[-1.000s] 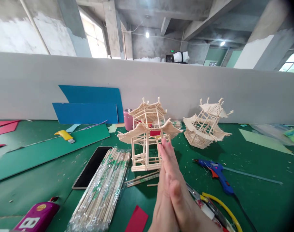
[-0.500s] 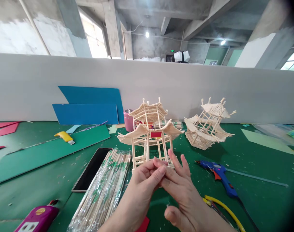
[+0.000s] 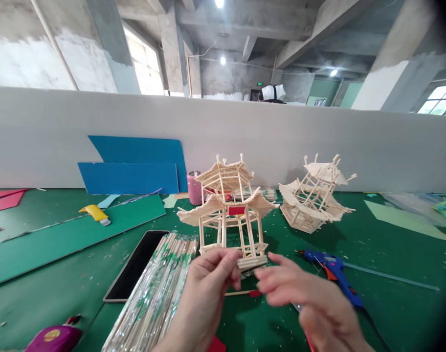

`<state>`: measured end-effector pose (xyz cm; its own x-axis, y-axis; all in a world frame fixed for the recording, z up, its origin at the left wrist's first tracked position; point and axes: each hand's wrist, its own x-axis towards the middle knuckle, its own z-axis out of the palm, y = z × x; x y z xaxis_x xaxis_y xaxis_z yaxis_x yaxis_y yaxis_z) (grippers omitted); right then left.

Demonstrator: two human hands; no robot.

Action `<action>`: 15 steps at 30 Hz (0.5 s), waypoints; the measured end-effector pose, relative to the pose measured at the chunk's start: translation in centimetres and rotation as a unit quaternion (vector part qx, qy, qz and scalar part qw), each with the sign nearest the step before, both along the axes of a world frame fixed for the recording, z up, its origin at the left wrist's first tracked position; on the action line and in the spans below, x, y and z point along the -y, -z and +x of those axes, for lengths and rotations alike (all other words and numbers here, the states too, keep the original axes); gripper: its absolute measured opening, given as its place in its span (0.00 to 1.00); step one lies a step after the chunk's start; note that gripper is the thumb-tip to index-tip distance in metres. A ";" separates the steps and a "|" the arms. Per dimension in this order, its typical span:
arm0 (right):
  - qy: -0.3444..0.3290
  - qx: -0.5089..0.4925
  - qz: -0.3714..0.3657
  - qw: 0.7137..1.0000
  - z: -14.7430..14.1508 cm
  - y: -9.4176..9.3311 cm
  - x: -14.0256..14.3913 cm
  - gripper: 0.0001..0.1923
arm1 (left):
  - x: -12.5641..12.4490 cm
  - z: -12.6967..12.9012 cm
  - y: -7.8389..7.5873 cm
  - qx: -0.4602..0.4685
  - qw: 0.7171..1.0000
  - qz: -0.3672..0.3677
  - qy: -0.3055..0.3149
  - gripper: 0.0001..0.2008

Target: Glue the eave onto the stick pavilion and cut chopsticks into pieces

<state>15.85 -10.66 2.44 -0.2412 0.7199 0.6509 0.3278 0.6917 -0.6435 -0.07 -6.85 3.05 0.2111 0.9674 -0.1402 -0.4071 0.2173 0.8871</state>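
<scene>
My left hand point(image 3: 210, 283) is closed, thumb pressed to the fingers, just in front of a pavilion model point(image 3: 225, 230) made of thin wooden sticks. Whatever it pinches, if anything, is hidden. Slightly blurred, my right hand point(image 3: 311, 293) is apart from it on the right, fingers stretched out and nothing visible in them. The two-tiered model stands upright, a small red plaque point(image 3: 236, 210) on its front under the lower roof. Between my hands a thin stick with a red piece point(image 3: 255, 293) at its end lies on the table.
Wrapped sticks point(image 3: 153, 293) and a dark phone point(image 3: 138, 264) lie left. A blue glue gun point(image 3: 331, 269) rests right, below a second, tilted stick model point(image 3: 314, 200). A yellow cutter point(image 3: 95, 213), pink can point(image 3: 194, 188), purple tape measure point(image 3: 54, 338) and blue boards point(image 3: 131, 178) are around.
My hands, touching before, have come apart. The right hand has moved right and down, uncovering the model's base and the stick with the red end; the yellow-handled tool is now covered.
</scene>
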 end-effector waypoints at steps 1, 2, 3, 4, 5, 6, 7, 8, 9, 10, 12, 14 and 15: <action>0.058 -0.053 -0.025 0.997 0.6 -0.6 0.2 0.11 | -0.2 -0.4 -0.2 -0.002 1.000 0.019 -0.025 0.08; 0.121 -0.119 -0.038 0.985 1.1 -1.0 0.4 0.10 | -0.3 -0.9 -0.4 -0.008 0.998 0.038 -0.051 0.07; 0.177 -0.183 -0.037 0.966 1.6 -1.2 0.4 0.11 | -0.3 -1.4 -0.6 -0.021 0.995 0.058 -0.081 0.06; 0.222 -0.243 -0.022 0.944 1.9 -1.3 0.4 0.13 | -0.3 -1.7 -0.8 -0.037 0.990 0.080 -0.109 0.05; 0.256 -0.288 -0.005 0.923 2.1 -1.2 0.4 0.15 | -0.2 -1.9 -0.8 -0.058 0.984 0.104 -0.135 0.04; 0.280 -0.311 0.012 0.908 2.0 -1.0 0.4 0.18 | 0.0 -2.0 -0.8 -0.082 0.978 0.125 -0.148 0.03; 0.295 -0.309 0.026 0.904 1.7 -0.7 0.4 0.18 | 0.4 -1.8 -0.7 -0.107 0.973 0.143 -0.143 0.03; 0.294 -0.282 0.034 0.912 1.3 -0.4 0.5 0.17 | 0.7 -1.5 -0.5 -0.133 0.972 0.152 -0.119 0.03; 0.276 -0.232 0.035 0.932 0.8 -0.1 0.6 0.15 | 1.1 -1.0 -0.3 -0.155 0.972 0.160 -0.077 0.03; 0.239 -0.167 0.030 0.956 0.2 0.1 0.7 0.13 | 1.5 -0.4 0.1 -0.173 0.971 0.163 -0.020 0.03; 0.140 -0.038 0.008 0.989 -0.6 0.3 1.0 0.12 | 2.2 0.5 0.8 -0.187 0.958 0.210 0.048 0.04; 0.073 0.044 -0.014 0.996 -0.9 0.3 1.3 0.15 | 2.7 0.9 1.2 -0.210 0.926 0.306 0.069 0.05; 0.063 0.068 -0.023 0.995 -0.9 0.2 1.4 0.16 | 2.9 0.8 1.2 -0.220 0.904 0.359 0.070 0.06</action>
